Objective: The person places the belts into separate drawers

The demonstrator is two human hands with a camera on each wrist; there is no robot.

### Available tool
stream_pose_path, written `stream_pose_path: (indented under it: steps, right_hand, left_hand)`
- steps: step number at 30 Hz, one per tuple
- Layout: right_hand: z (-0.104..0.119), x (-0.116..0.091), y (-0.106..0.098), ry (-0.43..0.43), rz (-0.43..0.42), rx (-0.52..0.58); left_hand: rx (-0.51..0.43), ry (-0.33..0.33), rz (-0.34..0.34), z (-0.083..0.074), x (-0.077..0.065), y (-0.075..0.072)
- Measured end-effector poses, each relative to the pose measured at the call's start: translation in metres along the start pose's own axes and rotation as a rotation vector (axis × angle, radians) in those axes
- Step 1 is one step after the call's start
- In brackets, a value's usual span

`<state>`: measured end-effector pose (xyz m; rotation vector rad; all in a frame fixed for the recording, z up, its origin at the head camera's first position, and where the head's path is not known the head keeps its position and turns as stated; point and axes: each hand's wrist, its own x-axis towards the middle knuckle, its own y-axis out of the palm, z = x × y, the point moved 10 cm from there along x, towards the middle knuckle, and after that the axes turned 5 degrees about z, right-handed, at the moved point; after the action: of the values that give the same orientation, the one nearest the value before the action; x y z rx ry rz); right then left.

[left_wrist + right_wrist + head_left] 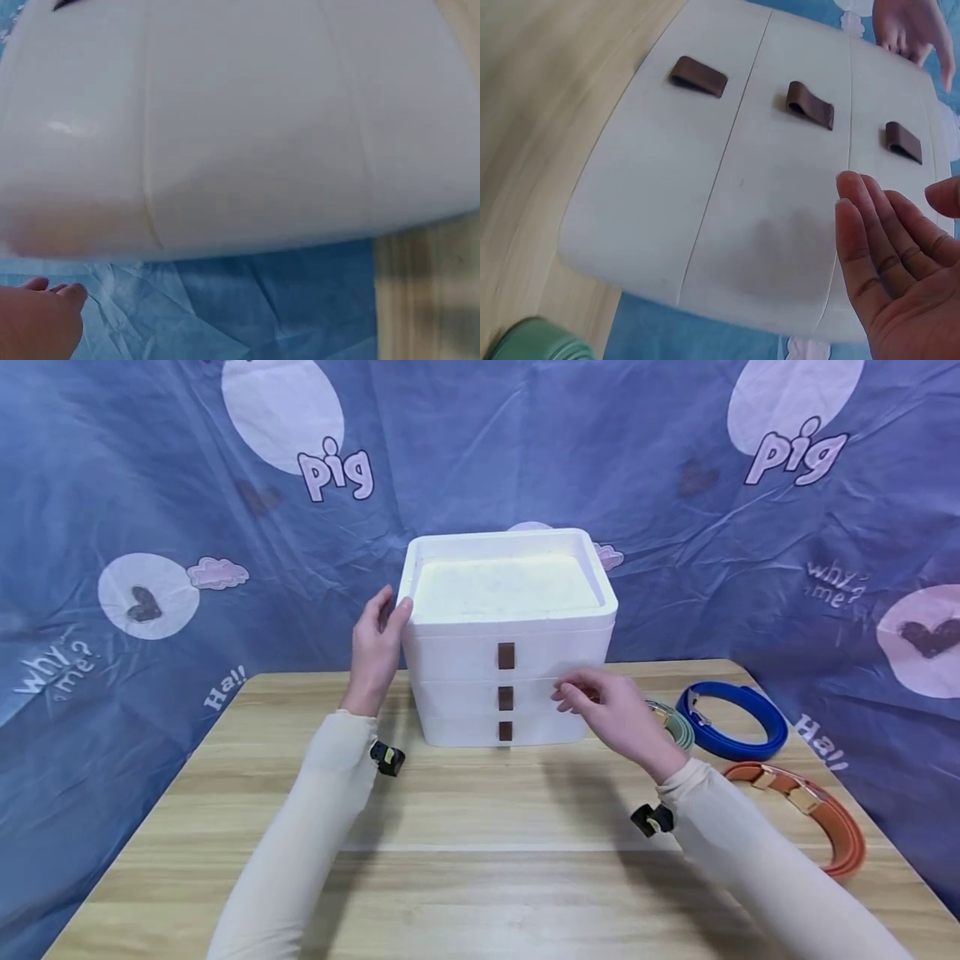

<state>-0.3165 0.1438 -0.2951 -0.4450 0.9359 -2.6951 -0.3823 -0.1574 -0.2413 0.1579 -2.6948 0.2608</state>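
Observation:
A white three-drawer storage box stands at the middle of the table's far side, its drawers closed. Each drawer has a brown pull tab at the centre of its front, and the top is a shallow rimmed tray. My left hand is at the upper left side of the box, thumb near the front top corner. In front of the right part of the box is my right hand, fingers loosely bent and holding nothing. The right wrist view shows its palm bare, beside the tabs.
Coiled belts lie on the right of the wooden table: a green one partly behind my right hand, a blue one and an orange one partly behind my right sleeve. A blue printed cloth hangs behind and at the sides.

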Motion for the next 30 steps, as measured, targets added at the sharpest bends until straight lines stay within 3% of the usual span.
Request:
stream_pose_path:
  steps: [6,16,30]
  right_hand:
    - [0.012,0.013,0.010,-0.043,0.032,0.120]
    - [0.013,0.023,0.014,-0.018,0.004,0.211]
    - [0.016,0.028,0.025,-0.002,-0.014,0.237]
  left_hand:
    - [-0.032,-0.013,0.000,-0.008,0.012,0.003]
    - [-0.036,-0.173,0.074,0.006,0.034,0.016]
    - [-0.162,-0.215,0.076,0.017,0.033,0.021]
